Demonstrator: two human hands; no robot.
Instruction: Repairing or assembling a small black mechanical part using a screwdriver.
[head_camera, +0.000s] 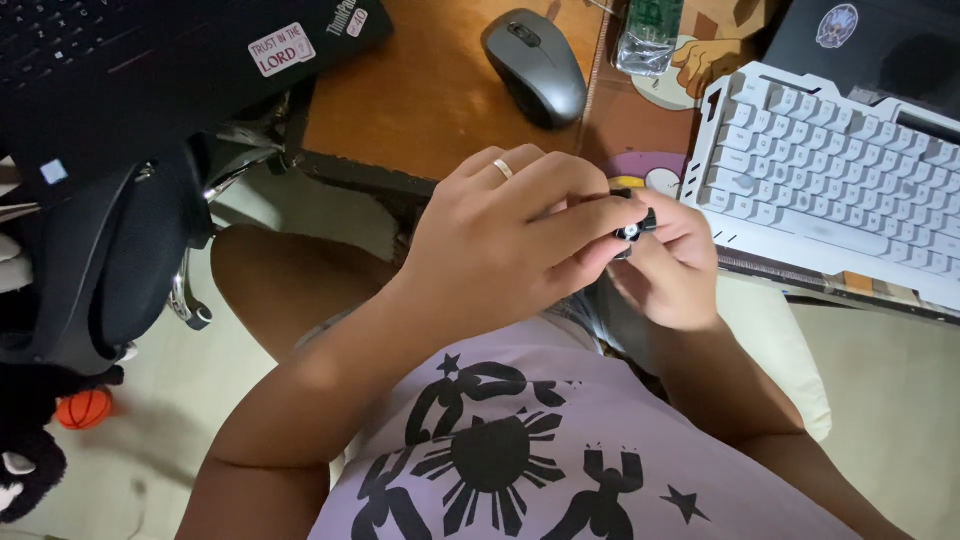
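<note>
Your left hand (500, 235) and right hand (668, 262) pinch small black part (632, 228) together, just left of white keyboard (830, 170); both grips closed on it.

Mouse (535, 65) on desk (420, 100), left of keyboard (830, 170) (laptop (150, 70) farther left).

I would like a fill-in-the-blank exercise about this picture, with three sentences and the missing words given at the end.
1. Both hands, the left hand and the right hand, hold a small ____ object between their fingers.
2. The gold ring is on the ____ hand.
3. The grey mouse lies on the wooden desk, to the ____ of the white keyboard in the picture.

Missing words: black; left; left
</note>
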